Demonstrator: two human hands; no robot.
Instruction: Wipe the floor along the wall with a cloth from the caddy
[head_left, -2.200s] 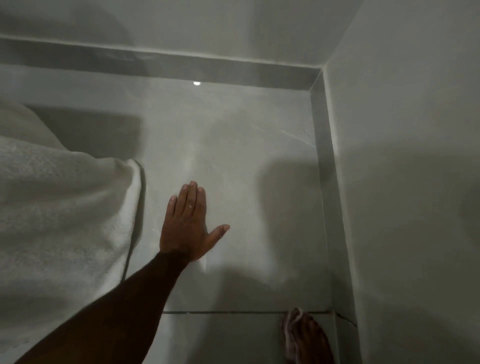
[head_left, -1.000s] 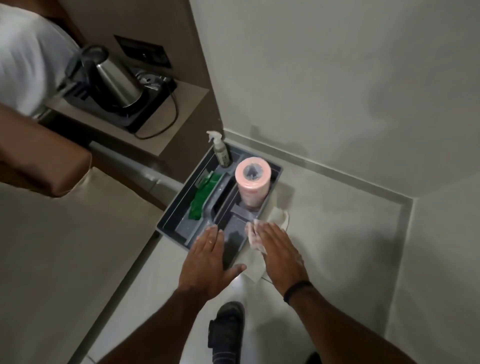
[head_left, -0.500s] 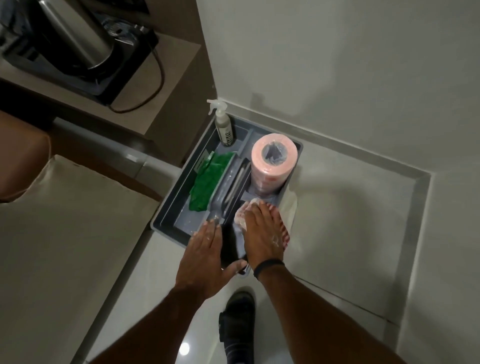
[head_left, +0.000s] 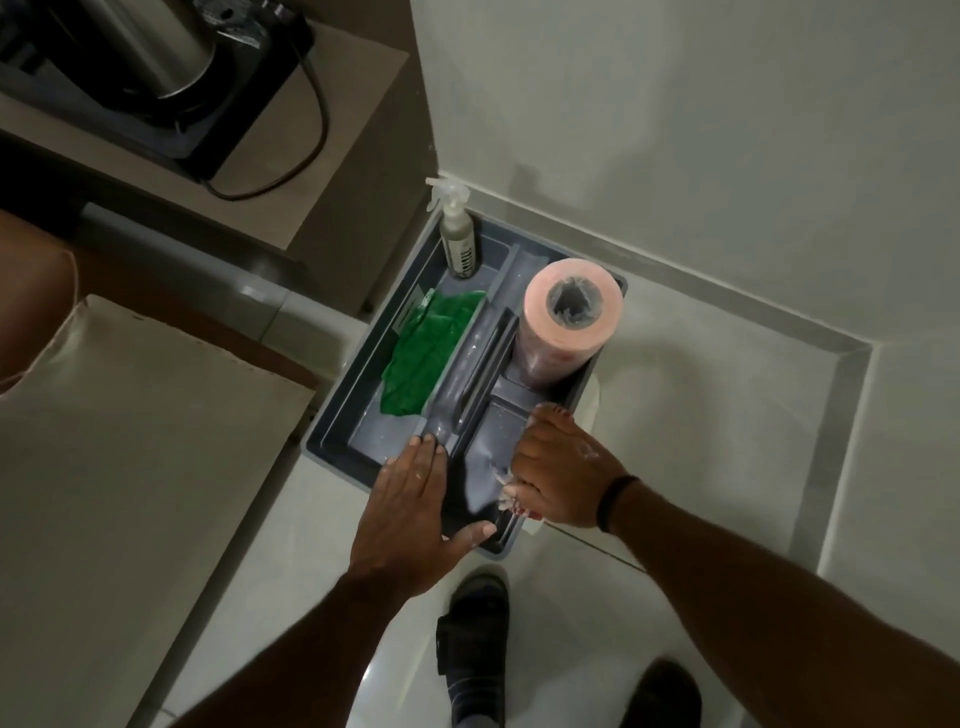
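Note:
A grey caddy (head_left: 332, 431) stands on the pale tiled floor against the wall's skirting. It holds a spray bottle (head_left: 458, 244), a green cloth (head_left: 426, 353) and an upright roll of pink cloths (head_left: 569, 325). My right hand (head_left: 558, 475) sits over the caddy's near right compartment, its fingers curled round a crumpled pink-and-white cloth (head_left: 508, 500) that mostly hides beneath it. My left hand (head_left: 415, 512) lies flat, fingers straight, on the caddy's near edge beside the centre handle (head_left: 470, 384).
A beige bed corner (head_left: 130, 467) fills the left. A bedside shelf (head_left: 311, 130) with a kettle (head_left: 156, 47) and its cord is at upper left. The wall corner (head_left: 872, 353) is to the right. Two dark shoes (head_left: 475, 654) stand below the caddy.
The view swung from the wiped floor corner to the caddy. Both hands reached it; my right hand brought the crumpled cloth down over the near right compartment and curled round it.

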